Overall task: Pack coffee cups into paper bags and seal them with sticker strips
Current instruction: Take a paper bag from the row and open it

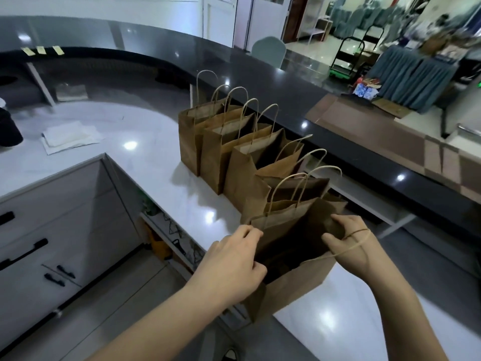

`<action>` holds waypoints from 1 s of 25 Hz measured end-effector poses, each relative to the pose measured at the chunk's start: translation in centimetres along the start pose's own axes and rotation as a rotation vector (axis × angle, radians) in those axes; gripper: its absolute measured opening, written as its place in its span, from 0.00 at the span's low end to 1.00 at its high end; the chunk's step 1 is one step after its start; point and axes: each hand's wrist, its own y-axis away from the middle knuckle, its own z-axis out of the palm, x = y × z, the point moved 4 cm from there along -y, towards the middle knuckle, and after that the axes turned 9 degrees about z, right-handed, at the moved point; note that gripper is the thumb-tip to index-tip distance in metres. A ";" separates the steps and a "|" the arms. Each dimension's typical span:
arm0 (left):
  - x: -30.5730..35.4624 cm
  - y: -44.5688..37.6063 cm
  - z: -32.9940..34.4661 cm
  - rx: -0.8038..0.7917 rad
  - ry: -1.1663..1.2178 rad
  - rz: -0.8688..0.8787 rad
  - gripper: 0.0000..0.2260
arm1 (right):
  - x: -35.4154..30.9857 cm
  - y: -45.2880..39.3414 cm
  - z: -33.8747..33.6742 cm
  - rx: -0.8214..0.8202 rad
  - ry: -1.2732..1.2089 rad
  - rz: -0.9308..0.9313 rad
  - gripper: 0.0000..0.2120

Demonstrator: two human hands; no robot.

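Holding the nearest bag (299, 287) open at the counter (156, 142) edge, left hand (234, 259) curled over the near-left rim, fingers pinching the paper, right hand (348, 246) gripping the far-right rim with a twine handle (356, 243) looped across its back. Best done by keeping both rims pulled apart and level, squaring the base flat on the counter before anything goes in, and freeing that handle from the right hand so it cannot snag. Brown kraft paper, creased, mouth gaping, inside dark; whether a cup already sits within cannot be told. Standing behind it, touching in a row toward the raised black ledge (338, 105): more bags (216, 157) of the same kind, upright, mouths open, handles up. No cups in sight; three small yellowish strips (41, 50), perhaps the stickers, stuck well apart on the far ledge.
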 end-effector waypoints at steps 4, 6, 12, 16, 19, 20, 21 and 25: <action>0.9 -2.9 0.9 0.024 -0.030 -0.006 0.25 | 1.0 -3.2 -0.9 0.011 -0.029 -0.027 0.29; 1.2 -4.2 1.4 0.030 -0.032 -0.024 0.26 | 1.3 -4.7 -1.3 0.014 -0.043 -0.035 0.30; 1.9 -8.0 2.3 0.047 -0.056 -0.061 0.26 | 1.8 -8.7 -2.3 0.011 -0.062 -0.078 0.29; 2.5 -9.8 2.8 0.037 -0.063 -0.066 0.26 | 2.4 -10.4 -2.8 0.010 -0.071 -0.080 0.29; 2.9 -10.3 3.2 0.025 -0.061 -0.058 0.26 | 3.2 -10.7 -3.1 0.006 -0.077 -0.067 0.29; 3.0 -10.4 3.4 0.020 -0.061 -0.056 0.26 | 3.5 -10.6 -3.1 0.003 -0.080 -0.062 0.28; 3.1 -10.4 3.6 0.013 -0.059 -0.057 0.27 | 3.8 -10.4 -3.2 0.002 -0.080 -0.059 0.28; 3.8 -10.0 3.9 -0.001 -0.063 -0.034 0.27 | 5.0 -8.9 -3.4 0.006 -0.084 -0.044 0.27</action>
